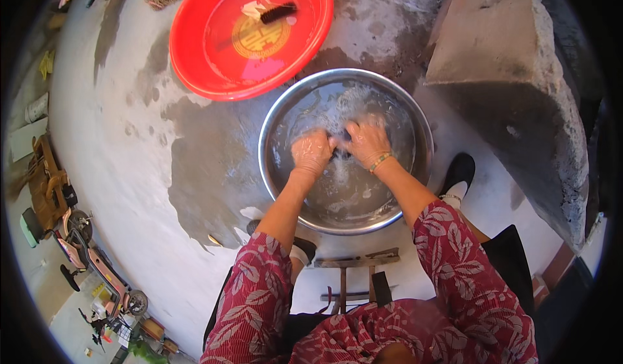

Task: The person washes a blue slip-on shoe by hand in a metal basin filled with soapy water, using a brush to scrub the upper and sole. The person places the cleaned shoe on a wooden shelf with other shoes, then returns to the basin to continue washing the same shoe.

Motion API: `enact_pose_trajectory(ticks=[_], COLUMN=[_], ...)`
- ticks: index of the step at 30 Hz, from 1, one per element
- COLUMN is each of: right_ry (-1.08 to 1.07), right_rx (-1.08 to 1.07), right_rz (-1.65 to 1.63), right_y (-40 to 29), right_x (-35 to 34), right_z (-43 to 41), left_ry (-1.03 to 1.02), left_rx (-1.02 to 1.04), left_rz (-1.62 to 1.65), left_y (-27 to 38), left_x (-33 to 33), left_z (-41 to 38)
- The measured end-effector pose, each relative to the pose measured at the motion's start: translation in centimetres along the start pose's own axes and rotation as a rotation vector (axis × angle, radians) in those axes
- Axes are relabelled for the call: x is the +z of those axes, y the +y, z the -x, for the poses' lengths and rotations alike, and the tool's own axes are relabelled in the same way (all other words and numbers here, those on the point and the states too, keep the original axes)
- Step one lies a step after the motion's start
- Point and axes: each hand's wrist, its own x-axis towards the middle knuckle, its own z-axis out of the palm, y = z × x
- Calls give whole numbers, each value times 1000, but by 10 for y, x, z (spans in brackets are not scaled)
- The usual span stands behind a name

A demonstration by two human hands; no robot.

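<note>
In front of me stands a round stainless-steel basin (265, 169) of cloudy, sudsy water (355, 188). My left hand (311, 150) is curled into a fist at the water's surface. Close beside it is my right hand (369, 140), wet, its fingers bent and partly lost in splashes and foam. Between the two thumbs a small dark item (341, 152), perhaps wet cloth, shows in part; both hands grip it. Water and blur hide most of its shape. A beaded bracelet (379, 162) circles my right wrist.
A red plastic tub (194, 67) of water stands beyond the basin, with a dark-bristled brush (278, 13) in it. To the right rises a concrete block (486, 57). Below the basin is a wooden stool (357, 262). A pink electric scooter (104, 271) stands far left. Part of the concrete floor (209, 179) is wet.
</note>
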Motion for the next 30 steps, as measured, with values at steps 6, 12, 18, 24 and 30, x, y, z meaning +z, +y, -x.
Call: enact_pose_trajectory(ticks=[6,12,18,24,30], right_ry=[-46,-52,-56,4,-117], right_rx=[7,-8,-22,-36,39], right_rz=[-1,19,-33,20,-78], right_y=[-6,4,4,-1,5], right_x=[-15,1,-12,-1,2], right_z=[3,4,5,5,8], left_ry=[76,-245,433,780,414], left_rx=[172,403,554,233,-58], left_rz=[-395,-288,246,-180,-443], left_y=[10,54,45,-80,-123], left_x=[-21,-100,-152,-175,-143], left_z=[23,47,-8,-175,-217])
